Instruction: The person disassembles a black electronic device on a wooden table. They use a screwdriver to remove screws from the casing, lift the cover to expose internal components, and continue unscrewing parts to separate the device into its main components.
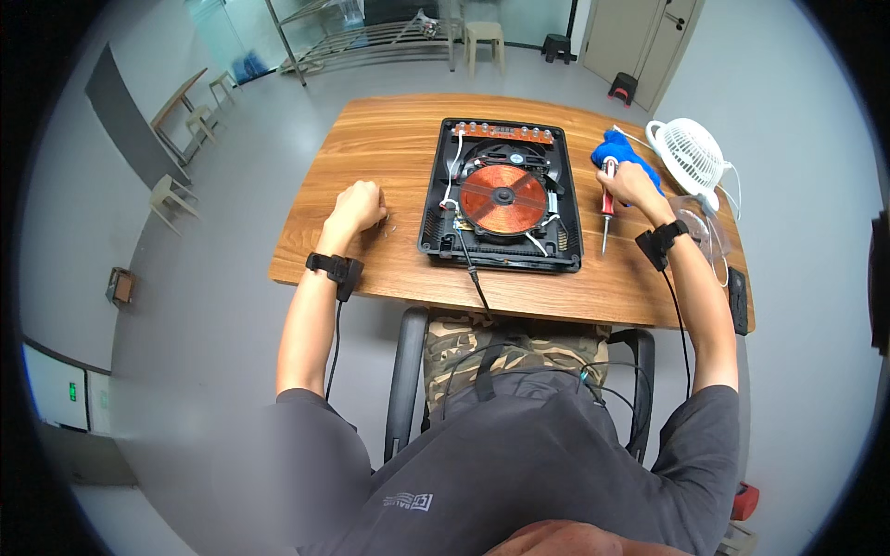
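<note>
Cooker (482, 153), opened, 12 o'clock | Right hand (632, 185), 1 o'clock: gripping screwdriver (607, 202), pointing toward 6; best kept clear of coil (503, 216) | Left hand (360, 206), 11 o'clock: fingers curled, contents unclear

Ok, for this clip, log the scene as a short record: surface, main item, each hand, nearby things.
Surface: wood-grain table
Main item: black appliance, opened up, with a round copper coil exposed
Left hand: left hand curled at the table, left of the appliance; whether it holds anything is hidden
Right hand: right hand gripping a red-handled screwdriver, shaft pointing toward the person
Nearby, left: small loose pieces, too small to identify
Nearby, right: blue bundle; white grilled device
</note>
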`<state>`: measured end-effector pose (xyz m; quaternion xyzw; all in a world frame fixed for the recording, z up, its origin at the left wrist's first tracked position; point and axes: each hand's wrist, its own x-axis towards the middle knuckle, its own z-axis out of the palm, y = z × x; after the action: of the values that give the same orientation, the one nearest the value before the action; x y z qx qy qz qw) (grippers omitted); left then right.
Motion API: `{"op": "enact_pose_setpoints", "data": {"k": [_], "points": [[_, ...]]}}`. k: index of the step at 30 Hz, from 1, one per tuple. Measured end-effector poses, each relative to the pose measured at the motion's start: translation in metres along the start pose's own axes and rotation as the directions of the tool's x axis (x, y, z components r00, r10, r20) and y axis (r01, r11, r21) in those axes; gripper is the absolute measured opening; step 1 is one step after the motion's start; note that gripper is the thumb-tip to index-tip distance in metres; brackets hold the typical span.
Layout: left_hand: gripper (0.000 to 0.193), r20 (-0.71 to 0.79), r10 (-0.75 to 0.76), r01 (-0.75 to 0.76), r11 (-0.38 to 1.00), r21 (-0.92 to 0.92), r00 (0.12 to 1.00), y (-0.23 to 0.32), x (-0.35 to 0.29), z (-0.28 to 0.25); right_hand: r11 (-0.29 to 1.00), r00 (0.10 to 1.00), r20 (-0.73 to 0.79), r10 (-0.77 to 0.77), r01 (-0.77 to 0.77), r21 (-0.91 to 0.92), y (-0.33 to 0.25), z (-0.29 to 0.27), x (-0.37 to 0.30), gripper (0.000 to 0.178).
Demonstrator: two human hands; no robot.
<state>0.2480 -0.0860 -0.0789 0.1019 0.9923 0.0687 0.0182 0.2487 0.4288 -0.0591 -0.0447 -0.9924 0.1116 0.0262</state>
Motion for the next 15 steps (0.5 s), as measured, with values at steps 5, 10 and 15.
{"op": "enact_pose_setpoints", "data": {"k": [5,10,15], "points": [[0.015,0.001,0.023,-0.023,1.000,-0.014,1.000,0.000,-0.002,0.002,0.996,1.000,0.026,-0.004,0.006,-0.088,0.012,0.013,-0.003,0.058],[0.012,-0.003,0.008,-0.008,0.999,0.032,1.000,-0.015,-0.005,0.005,0.988,0.996,0.060,0.066,-0.057,-0.144,0.008,0.022,-0.005,0.060],[0.018,0.019,-0.024,0.023,0.998,0.058,1.000,-0.026,-0.011,0.007,0.989,0.999,0.026,0.031,-0.027,-0.145,0.005,0.032,-0.007,0.063]]}}
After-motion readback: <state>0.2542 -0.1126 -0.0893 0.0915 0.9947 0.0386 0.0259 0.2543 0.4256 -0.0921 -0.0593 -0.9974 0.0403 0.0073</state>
